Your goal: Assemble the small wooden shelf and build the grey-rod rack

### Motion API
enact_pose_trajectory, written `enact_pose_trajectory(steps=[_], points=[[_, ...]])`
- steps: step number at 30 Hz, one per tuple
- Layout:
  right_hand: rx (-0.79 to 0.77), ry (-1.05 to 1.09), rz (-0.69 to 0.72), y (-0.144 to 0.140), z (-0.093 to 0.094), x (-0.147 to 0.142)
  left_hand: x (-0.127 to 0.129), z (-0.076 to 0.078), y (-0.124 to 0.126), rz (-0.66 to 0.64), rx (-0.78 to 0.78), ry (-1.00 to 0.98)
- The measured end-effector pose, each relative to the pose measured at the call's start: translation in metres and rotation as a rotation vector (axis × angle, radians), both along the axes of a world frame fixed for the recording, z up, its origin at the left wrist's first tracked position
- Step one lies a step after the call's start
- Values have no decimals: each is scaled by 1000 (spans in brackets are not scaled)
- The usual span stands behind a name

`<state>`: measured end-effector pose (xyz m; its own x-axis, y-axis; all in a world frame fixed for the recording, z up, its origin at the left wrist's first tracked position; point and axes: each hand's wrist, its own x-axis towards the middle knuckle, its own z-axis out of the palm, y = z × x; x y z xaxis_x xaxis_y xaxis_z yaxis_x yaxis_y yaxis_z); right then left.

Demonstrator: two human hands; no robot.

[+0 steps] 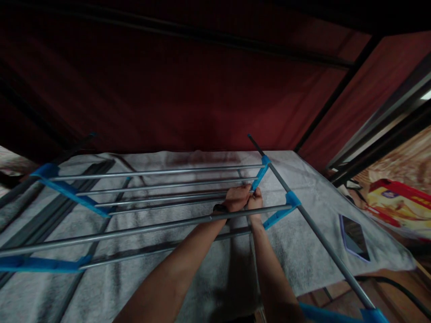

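Note:
A metal drying rack (161, 172) with grey rods and blue plastic joints lies over a grey towel (215, 269). Both my arms reach under its near rod. My left hand (237, 198) and my right hand (256, 200) meet at the lower end of a blue joint bar (260, 177) on the rack's right side, fingers closed on it. A dark band sits on my left wrist.
A phone (353, 237) lies on the towel at the right. A colourful box (397, 208) sits further right. A dark red fabric wall with black poles (202, 89) stands behind. A black cable (393, 285) runs at lower right.

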<state>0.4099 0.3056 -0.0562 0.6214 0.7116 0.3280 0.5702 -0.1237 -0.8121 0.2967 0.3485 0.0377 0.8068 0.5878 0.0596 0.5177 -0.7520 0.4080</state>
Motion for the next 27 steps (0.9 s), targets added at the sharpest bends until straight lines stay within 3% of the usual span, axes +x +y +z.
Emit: enact_pose_trajectory(steps=[5,21,27], points=[[6,85,-112,0,2,-1,-1,2,2,-39,54,4],[10,173,-129,-2,10,-9,7,0,2,16,120,83],[145,256,-89,4,10,-7,8,-3,7,-32,137,103]])
